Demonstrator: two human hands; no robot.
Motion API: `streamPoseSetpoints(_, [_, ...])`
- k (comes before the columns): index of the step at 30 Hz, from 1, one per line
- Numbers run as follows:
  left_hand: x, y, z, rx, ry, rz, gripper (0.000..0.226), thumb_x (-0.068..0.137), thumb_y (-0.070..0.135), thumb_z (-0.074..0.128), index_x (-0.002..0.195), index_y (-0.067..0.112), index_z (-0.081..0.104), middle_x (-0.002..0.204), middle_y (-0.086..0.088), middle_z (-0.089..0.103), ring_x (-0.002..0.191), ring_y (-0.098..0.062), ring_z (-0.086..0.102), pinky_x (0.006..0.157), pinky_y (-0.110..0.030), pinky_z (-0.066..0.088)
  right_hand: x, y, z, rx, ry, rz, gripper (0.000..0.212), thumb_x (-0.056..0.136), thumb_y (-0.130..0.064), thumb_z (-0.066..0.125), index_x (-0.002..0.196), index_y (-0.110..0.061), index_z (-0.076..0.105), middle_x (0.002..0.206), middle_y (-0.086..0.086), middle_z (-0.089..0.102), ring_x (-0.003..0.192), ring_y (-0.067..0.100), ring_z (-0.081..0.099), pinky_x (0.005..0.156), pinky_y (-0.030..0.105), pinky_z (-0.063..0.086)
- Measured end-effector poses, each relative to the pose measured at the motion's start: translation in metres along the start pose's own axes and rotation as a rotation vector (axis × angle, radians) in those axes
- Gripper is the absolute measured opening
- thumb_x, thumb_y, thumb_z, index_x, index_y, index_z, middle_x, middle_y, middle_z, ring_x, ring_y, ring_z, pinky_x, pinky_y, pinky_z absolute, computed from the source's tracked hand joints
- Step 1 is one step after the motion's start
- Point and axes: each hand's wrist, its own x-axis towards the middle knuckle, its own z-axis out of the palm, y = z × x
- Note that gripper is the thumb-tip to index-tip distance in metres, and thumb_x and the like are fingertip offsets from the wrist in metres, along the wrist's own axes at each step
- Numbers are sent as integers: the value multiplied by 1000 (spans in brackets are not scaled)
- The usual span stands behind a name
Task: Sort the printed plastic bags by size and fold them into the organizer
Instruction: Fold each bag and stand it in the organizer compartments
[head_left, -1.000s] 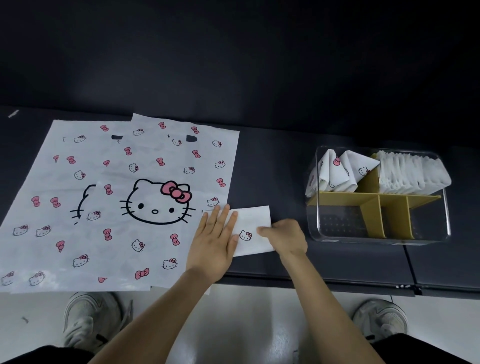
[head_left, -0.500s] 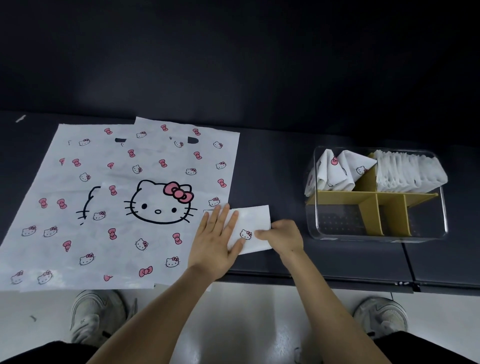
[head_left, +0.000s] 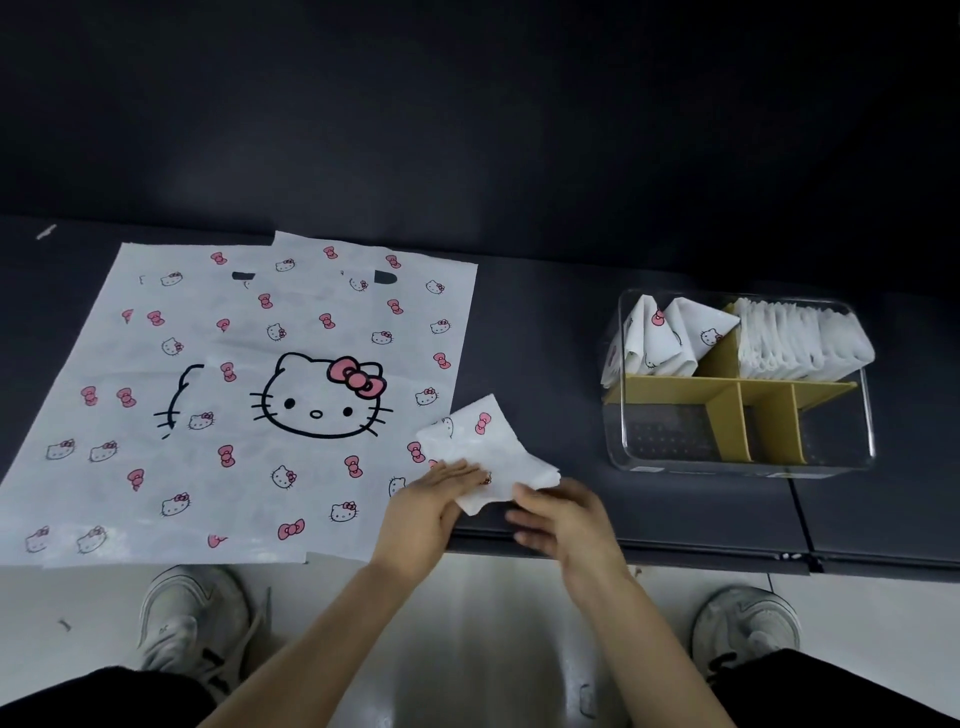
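White plastic folded bag (head_left: 483, 452), printed with pink bows, sits tilted at lower centre. The left hand (head_left: 428, 501) grips its lower edge. The right hand (head_left: 563, 519) curls at its right corner; I cannot tell if it pinches. Flat bags (head_left: 260, 395) with Hello Kitty faces lie left. The clear organizer (head_left: 748, 467) stands right, stored bags (head_left: 800, 338) filling its upper compartments.

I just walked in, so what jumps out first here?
The big cat-face bag, spread flat on the left of the table. Near the front edge, the left hand and right hand hold a folded bag. An organizer on the right has folded bags in its back compartments.
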Motion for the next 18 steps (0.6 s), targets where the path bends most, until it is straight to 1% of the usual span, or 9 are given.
streamPoseSetpoints(3, [-3,2,-10,-137,-28,-167,31,96,24,46,121,23,65,122,15,58,126,-1,40,100,-2,28,9,1,-29,-322,-69,-342,82,71,13,72,133,-32,41,125,-15,51,114,0,49,93,20,42])
streamPoseSetpoints(5, [-1,4,-15,-187,-83,-213,27,96,25,56,120,21,65,117,18,57,119,5,45,87,4,27,18,0,-32,-659,-149,-517,84,70,9,73,133,-37,44,133,-22,45,124,-4,41,105,19,33])
streamPoseSetpoints(6, [-1,2,-16,-206,-102,-224,22,94,28,57,112,25,69,109,15,66,101,7,57,79,0,32,24,1,-30,-755,-174,-581,71,72,5,74,127,-34,52,130,-21,50,122,-4,44,106,20,34])
streamPoseSetpoints(7, [0,2,-18,-242,-108,-245,14,92,36,58,96,35,72,94,1,73,73,6,57,69,-8,35,30,0,-27,-781,-188,-594,52,77,-1,73,119,-30,61,123,-18,59,116,-2,52,103,23,39])
streamPoseSetpoints(8, [2,1,-19,-280,-108,-269,19,91,42,57,74,42,65,63,1,59,57,-1,45,62,-17,33,33,-2,-22,-754,-199,-569,33,81,-9,72,109,-26,69,111,-15,67,107,0,59,97,26,45])
streamPoseSetpoints(10, [4,2,-22,-366,-127,-367,30,93,37,57,64,31,56,63,11,40,60,-3,38,62,-23,33,40,-6,-12,-735,-145,-501,11,85,-28,68,92,-23,75,91,-9,74,90,9,67,84,33,52])
streamPoseSetpoints(12, [7,8,-24,-448,-90,-455,20,96,30,53,79,25,62,67,14,53,66,-2,47,69,-19,39,50,-8,-5,-799,-50,-463,29,85,-40,65,80,-13,73,71,-1,69,68,20,61,67,37,47])
streamPoseSetpoints(14, [10,14,-22,-479,32,-501,13,97,29,51,91,25,61,72,17,62,70,2,55,70,-9,40,54,-9,0,-857,29,-440,40,86,-43,64,73,-5,68,58,7,54,55,16,43,58,32,34])
streamPoseSetpoints(18, [15,25,-7,-334,387,-628,9,92,29,59,91,19,61,60,8,61,60,-4,57,59,-9,39,55,-10,8,-981,172,-405,48,88,-41,60,49,-16,45,47,0,36,49,14,34,48,27,24])
